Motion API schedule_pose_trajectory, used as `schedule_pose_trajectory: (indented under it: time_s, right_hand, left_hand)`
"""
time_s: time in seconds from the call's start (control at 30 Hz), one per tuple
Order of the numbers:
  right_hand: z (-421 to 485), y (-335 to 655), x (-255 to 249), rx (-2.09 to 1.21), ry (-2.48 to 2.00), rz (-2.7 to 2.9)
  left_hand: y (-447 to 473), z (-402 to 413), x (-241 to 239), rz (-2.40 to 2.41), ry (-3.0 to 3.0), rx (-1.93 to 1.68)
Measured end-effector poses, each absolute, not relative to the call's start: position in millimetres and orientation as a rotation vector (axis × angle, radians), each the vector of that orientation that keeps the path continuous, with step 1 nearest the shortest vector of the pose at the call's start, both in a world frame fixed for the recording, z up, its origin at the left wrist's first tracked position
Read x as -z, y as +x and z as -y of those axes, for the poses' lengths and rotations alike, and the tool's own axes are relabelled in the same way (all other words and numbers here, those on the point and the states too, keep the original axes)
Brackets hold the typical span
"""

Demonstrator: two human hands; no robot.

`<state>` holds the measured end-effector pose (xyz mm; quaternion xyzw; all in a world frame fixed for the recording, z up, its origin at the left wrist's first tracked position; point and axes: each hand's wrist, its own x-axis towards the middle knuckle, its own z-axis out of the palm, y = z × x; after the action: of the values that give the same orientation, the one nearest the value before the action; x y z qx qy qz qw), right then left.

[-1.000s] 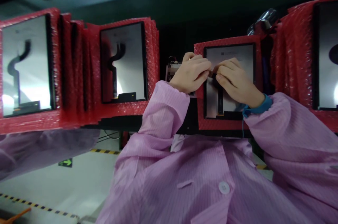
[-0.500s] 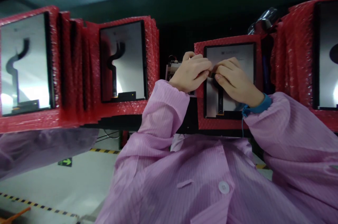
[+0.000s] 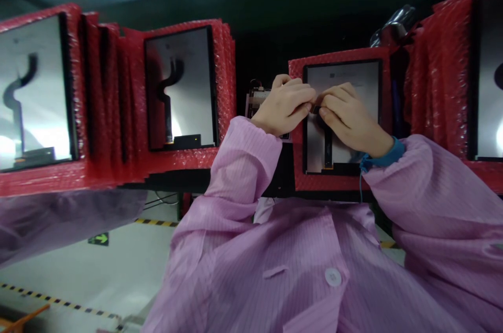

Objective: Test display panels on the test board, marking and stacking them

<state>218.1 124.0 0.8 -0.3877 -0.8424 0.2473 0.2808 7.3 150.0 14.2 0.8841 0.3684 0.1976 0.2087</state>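
A display panel [image 3: 353, 75] with a grey back and black edges lies on red bubble wrap [image 3: 297, 165]. From its lower edge a black ribbon cable [image 3: 328, 147] runs up beneath my fingers. My right hand [image 3: 351, 121], with a blue wrist strap [image 3: 387, 156], pinches the cable's upper end. My left hand [image 3: 286, 105] is closed at the same spot, thumb against fingertips, meeting the right over the panel's left edge. What the left fingers grip is hidden. Partly under my left hand is a small circuit board [image 3: 257, 97].
To the left, another panel [image 3: 192, 76] with its ribbon cable rests on stacked red wrap, and a further panel [image 3: 37, 97] lies beyond. More red wrap [image 3: 426, 81] and a panel [image 3: 487, 87] stand at right. Crumpled clear plastic [image 3: 393, 26] lies behind. A co-worker's sleeve [image 3: 70, 218] shows lower left.
The view has shifted slightly. Both hands stay pinched together at the cable's end, with barely any finger movement visible.
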Motion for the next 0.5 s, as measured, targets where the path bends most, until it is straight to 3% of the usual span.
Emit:
schedule_pose_trajectory:
  time_s: [0.5]
  right_hand:
    - [-124.9, 217.9, 4.2, -0.698, -1.074, 2.253]
  left_hand:
    - [7.1, -152.4, -7.8, -1.009, 2.492, -0.554]
